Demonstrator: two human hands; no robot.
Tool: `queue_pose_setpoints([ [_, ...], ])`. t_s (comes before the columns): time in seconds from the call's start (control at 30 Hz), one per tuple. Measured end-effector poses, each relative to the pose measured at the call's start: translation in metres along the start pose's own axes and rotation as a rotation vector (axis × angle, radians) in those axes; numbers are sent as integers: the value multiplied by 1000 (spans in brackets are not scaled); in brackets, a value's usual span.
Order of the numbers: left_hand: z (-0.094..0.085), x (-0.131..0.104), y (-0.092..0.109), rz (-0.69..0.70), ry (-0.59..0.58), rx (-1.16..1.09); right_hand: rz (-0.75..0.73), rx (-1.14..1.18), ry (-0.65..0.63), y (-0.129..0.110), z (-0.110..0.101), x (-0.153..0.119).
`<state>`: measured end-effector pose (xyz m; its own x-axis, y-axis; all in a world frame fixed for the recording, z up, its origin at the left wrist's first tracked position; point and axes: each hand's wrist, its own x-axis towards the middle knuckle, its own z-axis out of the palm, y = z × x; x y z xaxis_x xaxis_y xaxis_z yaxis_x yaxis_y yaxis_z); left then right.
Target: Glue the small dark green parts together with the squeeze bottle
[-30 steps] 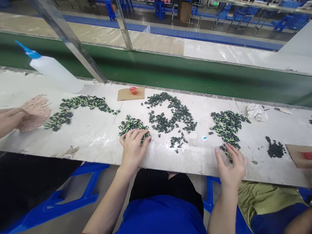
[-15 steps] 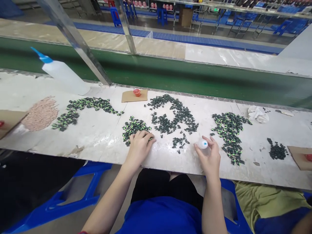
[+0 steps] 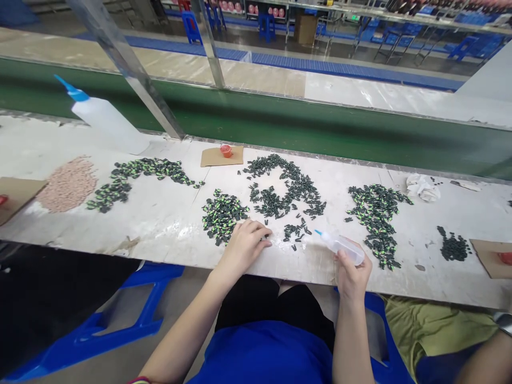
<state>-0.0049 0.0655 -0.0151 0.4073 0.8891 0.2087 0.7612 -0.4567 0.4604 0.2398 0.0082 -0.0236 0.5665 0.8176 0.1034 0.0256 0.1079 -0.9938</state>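
Observation:
In my right hand [image 3: 354,269] lies a small translucent squeeze bottle [image 3: 344,248], tilted, its blue nozzle pointing left. My left hand [image 3: 248,242] is just right of a pile of dark pieces with green marks [image 3: 222,213]. Its fingers are drawn together; a bit of something dark shows by the fingertips, too small to name. Between the hands lies a small cluster of narrow dark pieces [image 3: 295,231]. A bigger spread of the same narrow dark pieces [image 3: 302,189] sits beyond them.
More green-marked pieces [image 3: 374,218] lie right, others left beside pinkish pieces [image 3: 66,186]. A large white bottle [image 3: 110,125] leans near a metal post [image 3: 136,80]. A red cup [image 3: 226,151] stands on cardboard. Crumpled tissue [image 3: 423,188] lies right. Another person's arm [image 3: 490,354] shows lower right.
My left hand has moved right, off the green-marked pile. The squeeze bottle has swung from pointing at the camera to pointing left, as my right hand shifted slightly right and nearer me.

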Motion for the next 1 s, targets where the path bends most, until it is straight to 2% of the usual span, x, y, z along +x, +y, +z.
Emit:
queue_pose_setpoints([
  [0.1,3,1,3,35,-17,67,38,89,22,2,1,-2],
  [0.2,5,1,4,53,16,88,54,60,20,4,3,-5],
  [0.37,14,-8,11,114,73,-139,70,-24,28,7,9,-13],
  [0.43,19,-13,15,90,91,-163,79,-53,16,5,14,-18],
  [0.6,23,-25,16,-23,118,-155,72,-141,-60,-7,27,-24],
  [0.77,22,-32,15,-4,111,-184,55,-203,-173,-9,30,-27],
  [1.0,29,-31,17,-22,180,-211,53,-275,-251,-5,29,-25],
])
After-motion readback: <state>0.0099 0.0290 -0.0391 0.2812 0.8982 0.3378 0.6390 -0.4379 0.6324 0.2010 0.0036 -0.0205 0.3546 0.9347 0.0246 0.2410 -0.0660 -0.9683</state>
